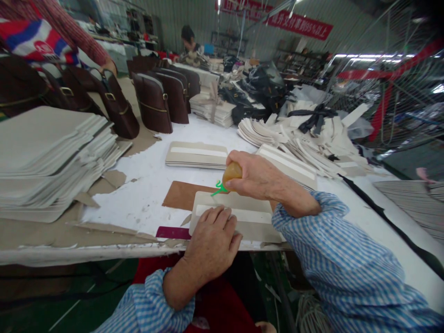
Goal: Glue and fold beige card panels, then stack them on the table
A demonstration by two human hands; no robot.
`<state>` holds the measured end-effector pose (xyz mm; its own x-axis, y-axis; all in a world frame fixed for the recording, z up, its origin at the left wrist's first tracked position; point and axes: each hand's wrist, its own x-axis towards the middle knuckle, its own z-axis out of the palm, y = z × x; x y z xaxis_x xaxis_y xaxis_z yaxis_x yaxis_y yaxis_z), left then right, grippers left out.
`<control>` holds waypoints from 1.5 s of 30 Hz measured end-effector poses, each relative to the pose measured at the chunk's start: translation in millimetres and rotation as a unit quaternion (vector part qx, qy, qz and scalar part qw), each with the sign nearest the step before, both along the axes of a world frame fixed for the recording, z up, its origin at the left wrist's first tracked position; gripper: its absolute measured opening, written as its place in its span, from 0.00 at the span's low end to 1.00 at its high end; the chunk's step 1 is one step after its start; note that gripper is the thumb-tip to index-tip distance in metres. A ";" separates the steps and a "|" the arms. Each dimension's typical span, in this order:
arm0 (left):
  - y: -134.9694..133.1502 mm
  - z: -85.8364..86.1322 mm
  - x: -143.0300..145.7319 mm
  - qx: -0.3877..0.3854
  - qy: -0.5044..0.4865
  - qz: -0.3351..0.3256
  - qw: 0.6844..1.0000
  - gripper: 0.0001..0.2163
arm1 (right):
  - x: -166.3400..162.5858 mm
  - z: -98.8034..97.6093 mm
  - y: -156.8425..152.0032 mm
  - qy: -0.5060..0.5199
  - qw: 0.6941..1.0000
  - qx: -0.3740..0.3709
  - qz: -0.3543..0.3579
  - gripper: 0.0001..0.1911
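My right hand (260,180) is wrapped round a yellowish squeeze bottle (232,175), tipped down so its green nozzle (219,188) is over the far edge of a beige panel (251,203). A pale strip runs lengthwise along that panel. My left hand (213,236) lies flat on the panel's near left part, fingers stretched out. Under the panel's far left corner a brown piece (180,195) shows, and a purple strip (172,232) lies at its left. Just beyond sits a small stack of similar panels (196,155); more strip-marked panels (287,164) are partly hidden behind my right hand.
Tall stacks of beige sheets (52,162) occupy the table's left side. Dark brown bags (152,101) stand behind them, where another person's hand (109,67) touches one. Loose curved pieces (267,134) and black material (263,88) are heaped at the back right.
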<state>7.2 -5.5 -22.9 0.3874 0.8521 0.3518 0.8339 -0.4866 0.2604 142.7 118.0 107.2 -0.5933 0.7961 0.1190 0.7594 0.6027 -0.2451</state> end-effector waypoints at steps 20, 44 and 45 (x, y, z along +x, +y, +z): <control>1.1 -1.2 -0.8 0.011 0.003 -0.002 1.000 0.15 | 23.1 6.0 -4.0 -0.005 0.998 -0.031 -0.051 0.14; 3.1 -2.0 -3.3 0.041 0.013 -0.007 0.999 0.15 | 118.2 -4.5 -19.4 0.069 0.976 -0.081 -0.190 0.12; 3.4 -2.5 -3.6 0.044 0.013 -0.007 0.999 0.15 | 122.6 -4.9 -19.9 0.071 0.974 -0.085 -0.197 0.12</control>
<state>3.6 -2.2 -25.4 0.4098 0.8123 0.4150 0.8323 -0.5191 0.1943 265.3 98.1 102.3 -0.2250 0.9741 0.0235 0.8745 0.2126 -0.4359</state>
